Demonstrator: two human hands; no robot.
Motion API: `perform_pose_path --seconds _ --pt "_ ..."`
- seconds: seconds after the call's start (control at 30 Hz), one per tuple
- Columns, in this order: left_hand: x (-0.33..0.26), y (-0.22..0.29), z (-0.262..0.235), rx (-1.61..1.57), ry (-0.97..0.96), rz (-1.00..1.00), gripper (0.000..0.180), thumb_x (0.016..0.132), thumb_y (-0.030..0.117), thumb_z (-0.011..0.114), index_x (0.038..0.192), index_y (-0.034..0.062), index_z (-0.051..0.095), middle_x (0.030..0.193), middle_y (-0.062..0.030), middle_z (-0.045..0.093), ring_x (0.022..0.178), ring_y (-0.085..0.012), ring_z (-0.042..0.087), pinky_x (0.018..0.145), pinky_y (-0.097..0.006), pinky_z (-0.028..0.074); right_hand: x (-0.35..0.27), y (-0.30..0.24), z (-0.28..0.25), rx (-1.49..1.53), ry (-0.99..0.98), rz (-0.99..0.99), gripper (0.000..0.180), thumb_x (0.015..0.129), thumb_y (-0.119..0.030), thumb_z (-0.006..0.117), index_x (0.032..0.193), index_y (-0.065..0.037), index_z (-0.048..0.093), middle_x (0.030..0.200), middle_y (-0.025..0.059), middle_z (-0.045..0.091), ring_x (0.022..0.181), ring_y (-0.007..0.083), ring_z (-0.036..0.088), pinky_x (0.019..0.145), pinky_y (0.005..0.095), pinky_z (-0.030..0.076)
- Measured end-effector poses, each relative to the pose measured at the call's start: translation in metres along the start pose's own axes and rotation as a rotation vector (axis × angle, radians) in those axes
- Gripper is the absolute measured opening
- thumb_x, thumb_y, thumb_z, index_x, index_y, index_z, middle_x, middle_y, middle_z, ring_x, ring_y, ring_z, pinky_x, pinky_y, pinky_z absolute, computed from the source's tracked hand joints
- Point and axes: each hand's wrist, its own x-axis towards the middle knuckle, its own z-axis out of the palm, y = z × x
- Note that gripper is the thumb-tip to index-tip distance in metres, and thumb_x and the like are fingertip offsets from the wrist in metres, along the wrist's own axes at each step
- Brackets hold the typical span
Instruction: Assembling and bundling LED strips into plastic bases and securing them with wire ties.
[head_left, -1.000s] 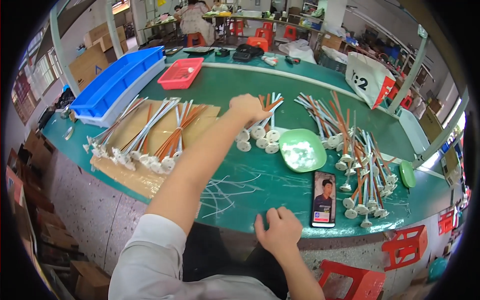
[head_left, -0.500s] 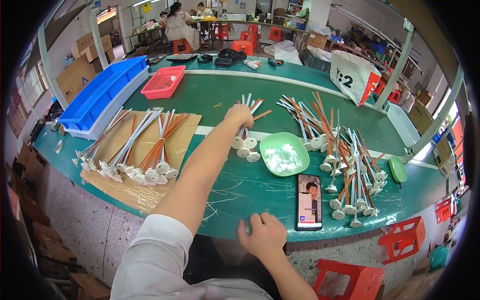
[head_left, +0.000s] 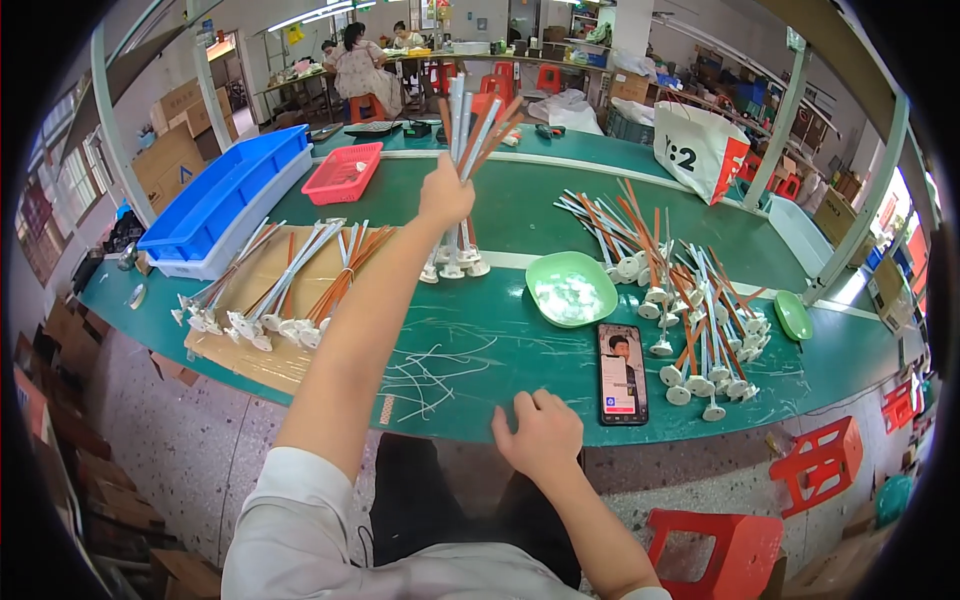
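My left hand is closed round a bundle of brown and silver strips, held upright at mid-table. White discs sit on the lower ends of these strips, by the table surface. My right hand rests at the table's near edge with its fingers curled and nothing seen in them. Beside it lies a phone with its screen lit. A green bowl of white bits stands beyond the phone. Loose white strings lie between my left forearm and right hand.
More disc-ended strips lie in a heap at the right and in bundles on cardboard at the left. Behind are a blue tray, a pink basket and a white bag. Red stools stand by the table.
My left hand has lifted the bundle from lying to upright and shifted it slightly left. My right hand still rests at the near edge. The view has shifted a little.
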Motion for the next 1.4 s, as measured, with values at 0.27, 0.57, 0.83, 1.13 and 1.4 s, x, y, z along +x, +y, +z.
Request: perform_pose_path --seconds 0.27,0.57,0.83,1.13,1.4 --pt "-0.001 0.037 -0.033 -0.335 0.065 -0.195 0.032 0.076 0.022 0.070 0.100 0.0023 0.063 0.083 -0.0144 0.070 0.074 -0.0277 0.071 0.074 -0.038 0.055 -0.004 0.005 -0.004 0.013 -0.005 -0.004 0.027 0.075 -0.026 0.071 0.066 -0.009 0.052 0.067 0.0062 0.051 0.060 0.0249 0.057 0.051 0.0375 0.045" --pt "0.014 0.059 -0.056 -0.520 0.170 -0.094 0.037 0.074 0.011 0.078 0.102 0.0017 0.056 0.085 -0.0087 0.064 0.061 -0.0159 0.064 0.057 -0.030 0.053 -0.005 0.003 -0.005 0.033 0.000 -0.001 0.027 0.076 -0.027 0.071 0.067 -0.009 0.053 0.067 0.0065 0.051 0.061 0.0255 0.057 0.051 0.0376 0.046" --pt "0.013 0.062 -0.071 -0.638 0.096 -0.141 0.019 0.085 0.018 0.069 0.085 0.0032 0.058 0.067 -0.0046 0.060 0.053 -0.0156 0.060 0.051 -0.029 0.046 -0.007 0.001 -0.004 0.043 -0.001 -0.004 0.025 0.076 -0.026 0.071 0.069 -0.008 0.055 0.068 0.0069 0.051 0.061 0.0258 0.057 0.051 0.0377 0.046" --pt "-0.001 0.056 -0.075 -0.756 -0.021 -0.127 0.016 0.087 0.017 0.068 0.087 0.0040 0.057 0.070 -0.0062 0.060 0.058 -0.0174 0.061 0.055 -0.030 0.048 -0.008 0.002 -0.004 0.039 0.009 -0.008 0.026 0.076 -0.026 0.071 0.068 -0.008 0.054 0.068 0.0071 0.051 0.061 0.0260 0.057 0.052 0.0380 0.045" --pt "-0.027 0.085 -0.081 -0.873 -0.083 -0.176 0.025 0.088 0.020 0.068 0.074 0.0106 0.050 0.055 0.0061 0.039 0.042 -0.0070 0.033 0.041 -0.024 0.026 -0.007 0.008 -0.011 0.083 -0.056 -0.026 0.022 0.078 -0.023 0.071 0.073 -0.007 0.058 0.073 0.0082 0.058 0.066 0.0259 0.060 0.055 0.0365 0.048"
